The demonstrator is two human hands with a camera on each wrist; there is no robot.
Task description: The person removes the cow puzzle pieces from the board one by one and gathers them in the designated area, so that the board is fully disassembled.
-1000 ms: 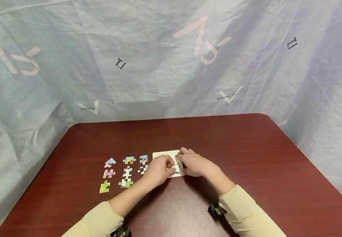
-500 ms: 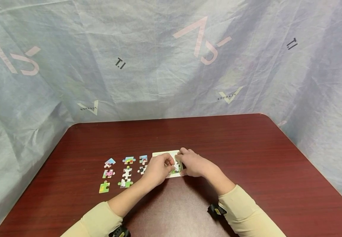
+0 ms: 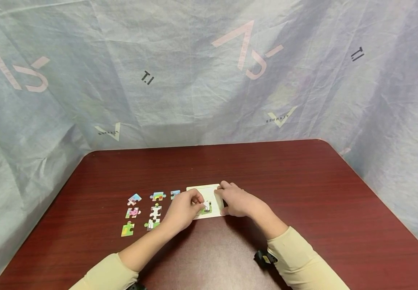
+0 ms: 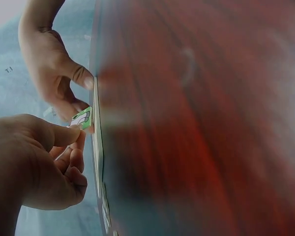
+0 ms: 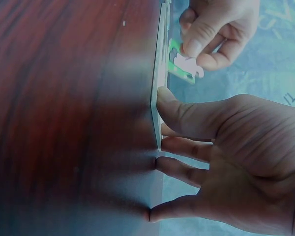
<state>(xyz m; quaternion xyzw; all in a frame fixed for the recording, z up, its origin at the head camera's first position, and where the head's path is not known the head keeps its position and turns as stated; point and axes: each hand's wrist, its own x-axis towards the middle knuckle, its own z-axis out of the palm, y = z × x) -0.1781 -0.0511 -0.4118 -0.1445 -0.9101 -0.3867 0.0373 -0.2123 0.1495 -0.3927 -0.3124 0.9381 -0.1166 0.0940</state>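
My left hand (image 3: 181, 209) pinches a jigsaw piece (image 5: 183, 65) with green and a white shape between thumb and fingertips. The piece is tilted just above a shallow cream puzzle tray (image 3: 216, 196); in the left wrist view the piece (image 4: 81, 118) stands at the fingertips. At the tray's right end is my right hand (image 3: 236, 199), its thumb touching the near corner. In the right wrist view, the right hand's (image 5: 236, 162) fingers are spread and fairly straight, some tips on the table. The left hand hides part of the tray.
Left of the tray, several loose jigsaw pieces lie in rough columns, among them a pink one (image 3: 133, 212), a green one (image 3: 127, 229) and a white one (image 3: 155, 212). The dark red table (image 3: 303, 193) ends at a hanging grey cloth (image 3: 194, 80).
My left hand has moved left across the tray with the jigsaw piece, uncovering more of the tray's right part and covering a loose piece beside it. The right hand has stayed in place.
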